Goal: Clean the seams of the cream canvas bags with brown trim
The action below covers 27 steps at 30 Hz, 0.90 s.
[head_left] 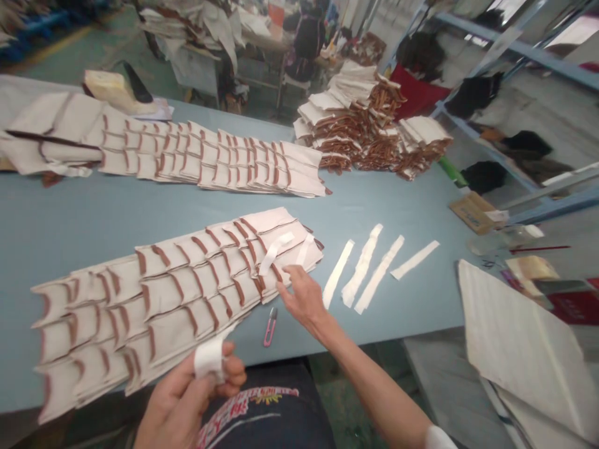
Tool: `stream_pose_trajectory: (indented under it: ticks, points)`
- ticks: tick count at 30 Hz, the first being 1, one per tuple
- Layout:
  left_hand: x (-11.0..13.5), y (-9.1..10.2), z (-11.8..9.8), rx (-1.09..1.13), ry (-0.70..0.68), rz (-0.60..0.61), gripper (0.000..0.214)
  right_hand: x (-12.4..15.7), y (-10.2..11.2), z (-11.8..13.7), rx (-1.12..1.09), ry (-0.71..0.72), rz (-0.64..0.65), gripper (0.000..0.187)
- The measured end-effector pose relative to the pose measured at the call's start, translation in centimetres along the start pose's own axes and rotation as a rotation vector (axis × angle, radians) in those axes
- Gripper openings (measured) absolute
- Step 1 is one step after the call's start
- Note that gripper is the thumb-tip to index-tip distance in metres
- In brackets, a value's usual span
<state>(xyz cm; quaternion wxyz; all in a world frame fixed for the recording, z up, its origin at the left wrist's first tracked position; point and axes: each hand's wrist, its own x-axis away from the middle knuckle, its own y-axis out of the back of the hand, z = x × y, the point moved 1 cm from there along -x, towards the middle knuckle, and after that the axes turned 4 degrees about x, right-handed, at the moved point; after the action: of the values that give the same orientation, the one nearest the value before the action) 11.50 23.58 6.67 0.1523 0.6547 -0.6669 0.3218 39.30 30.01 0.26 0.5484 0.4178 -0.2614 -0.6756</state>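
Observation:
In the head view, my left hand (pixel 191 396) is closed around a white fabric strip (pixel 209 357), which loops over the fingers; a loose end sticks out above. My right hand (pixel 302 293) reaches over the right end of a long, overlapping row of cream fabric pieces (pixel 187 284) with brown edges. Its fingers are apart, and nothing shows between them. Just beyond the fingertips, two short white strips (pixel 276 249) lie on the fabric. Pink-handled thread snips (pixel 269 327) rest on the table between my hands. Several more white strips (pixel 362 268) lie right of my right hand.
A second row of cream pieces (pixel 210 156) runs along the far side of the blue-grey table (pixel 374 199). Piled brown-edged bundles (pixel 355 125) stand at the back right. A cardboard box (pixel 475 212) and a large pale board (pixel 519 337) are at the right, near metal shelving (pixel 515 47).

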Motion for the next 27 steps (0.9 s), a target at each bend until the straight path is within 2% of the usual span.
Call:
stream_pose_trajectory:
  ticks: [3,4,6,8,11,16,22,24,27]
  points:
    - [1.3,-2.8,-3.0,0.08,0.071,0.117,0.061,1.2,5.2,5.2,-0.139,0.085,-0.026,0.023]
    - [1.7,-3.6,-3.9,0.096,0.087,0.129,0.062,1.4,6.9,7.0,-0.195,0.161,-0.045,0.024]
    - [2.4,-5.0,-5.5,0.145,0.098,0.156,0.06,1.4,9.6,10.3,-0.344,0.413,-0.101,0.03]
    - [3.0,-5.9,-6.6,0.188,0.071,0.181,0.053,1.0,11.0,12.6,-0.358,0.57,-0.127,0.032]
    - [3.6,-6.5,-7.3,0.204,0.016,0.218,0.047,0.6,11.1,13.6,-0.28,0.658,-0.156,0.031]
    - [4.3,-6.6,-7.2,0.178,-0.034,0.24,0.041,1.2,10.5,13.1,-0.207,0.658,-0.2,0.025]
    - [5.3,-6.9,-6.4,0.143,0.002,0.224,0.047,2.5,10.7,12.8,-0.265,0.652,-0.184,0.015]
    - [5.6,-7.1,-6.3,0.138,-0.023,0.257,0.045,2.9,10.8,12.9,-0.324,0.575,-0.17,0.012]
    - [5.6,-7.2,-6.0,0.155,-0.018,0.319,0.047,3.4,11.2,13.2,-0.507,0.311,-0.081,0.016]
